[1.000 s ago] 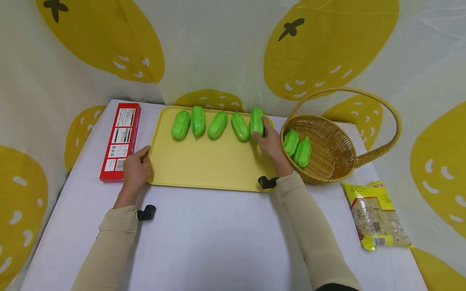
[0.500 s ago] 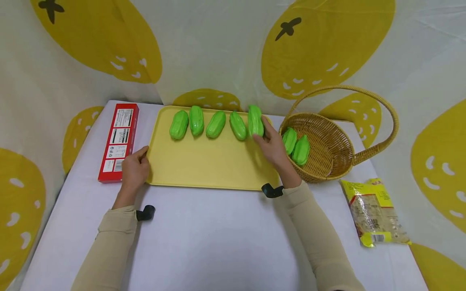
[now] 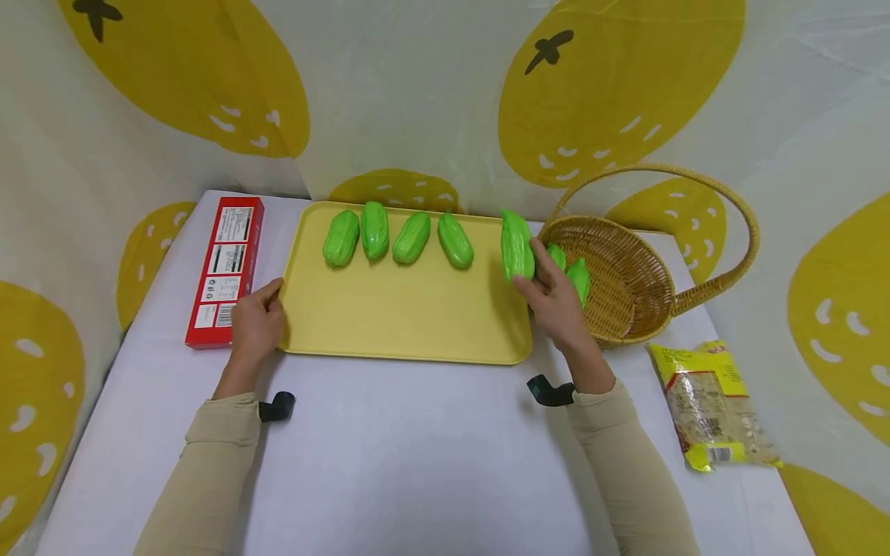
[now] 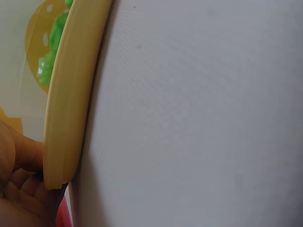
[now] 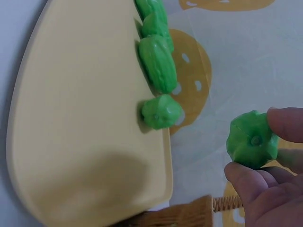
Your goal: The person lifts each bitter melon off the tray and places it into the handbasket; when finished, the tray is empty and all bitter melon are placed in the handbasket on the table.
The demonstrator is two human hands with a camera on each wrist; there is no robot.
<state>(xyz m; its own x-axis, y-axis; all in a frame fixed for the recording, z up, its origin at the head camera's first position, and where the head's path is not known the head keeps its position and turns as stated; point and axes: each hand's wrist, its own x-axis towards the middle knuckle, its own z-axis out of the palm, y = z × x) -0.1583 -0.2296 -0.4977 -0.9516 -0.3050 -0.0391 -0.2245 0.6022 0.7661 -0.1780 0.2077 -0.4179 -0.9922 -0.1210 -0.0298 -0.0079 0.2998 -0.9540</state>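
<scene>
The right hand [image 3: 554,301] is clamped on one green ridged vegetable [image 3: 517,245], thumb on one side and fingers on the other. The held vegetable is raised off the yellow tray [image 3: 396,309], over its right end in the head view and just beside the wicker basket [image 3: 643,270]. The left hand [image 3: 257,324] is clamped on the left edge of the tray. Four green vegetables [image 3: 411,238] lie in a row along the tray's far side. Two more vegetables [image 3: 579,283], partly hidden by the right hand, lie in the basket. The table [image 3: 417,448] also carries a red box [image 3: 224,274], left of the tray, and a plastic packet [image 3: 712,405], on the near side of the basket.
</scene>
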